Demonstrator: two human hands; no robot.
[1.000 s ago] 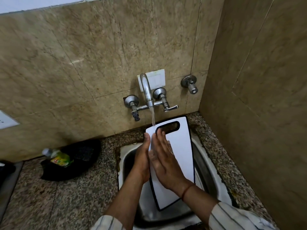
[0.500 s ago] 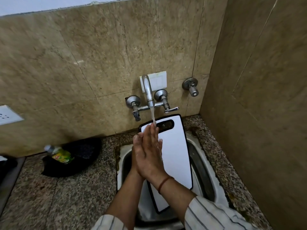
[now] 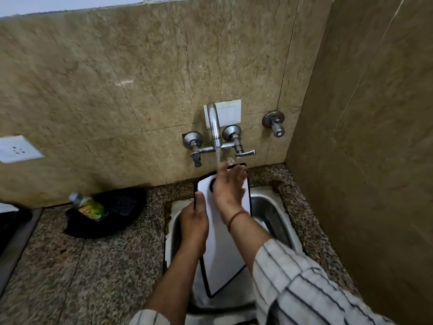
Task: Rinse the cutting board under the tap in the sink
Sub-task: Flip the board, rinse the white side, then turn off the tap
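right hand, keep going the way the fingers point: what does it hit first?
The right hand lies on the cutting board, fingers pointing up toward the wall. Straight on, it likely passes the board's top edge and meets the tiled wall just below the tap; depth is unclear, so the tap's right lever could come first.

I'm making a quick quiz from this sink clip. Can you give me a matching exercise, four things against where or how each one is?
Things:
1. cutting board
2. tap
3. left hand
4. green bottle

States:
A. running water
B. gripping the board's left edge
C. lying in a black pan on the counter
D. standing tilted in the sink

Pairs: 1-D, 2-A, 3-B, 4-C
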